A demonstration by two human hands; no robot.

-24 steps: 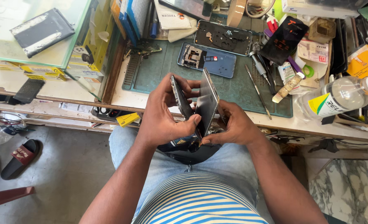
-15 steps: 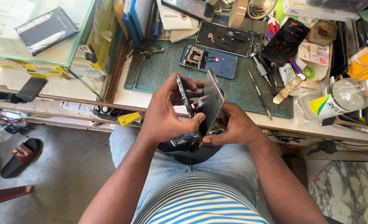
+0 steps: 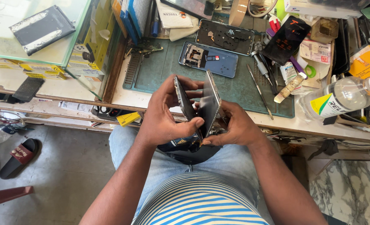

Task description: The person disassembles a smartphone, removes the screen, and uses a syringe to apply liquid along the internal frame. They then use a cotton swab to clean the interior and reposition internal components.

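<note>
Since the earlier frame, opened a little wider: screen panel [image 3: 210, 102] tilted further away from phone body [image 3: 185, 104], like a book, above the lap and in front of the green work mat [image 3: 160, 71]. Left hand [image 3: 164, 116] clamped on the body, thumb pressed at the lower edge. Right hand [image 3: 235, 127] closed around the panel from behind. Best done slowly, probably, parting both halves evenly and not bending the panel. Farther back on the mat, another opened blue phone [image 3: 208, 58], then a thin metal tool [image 3: 259, 89].
</note>
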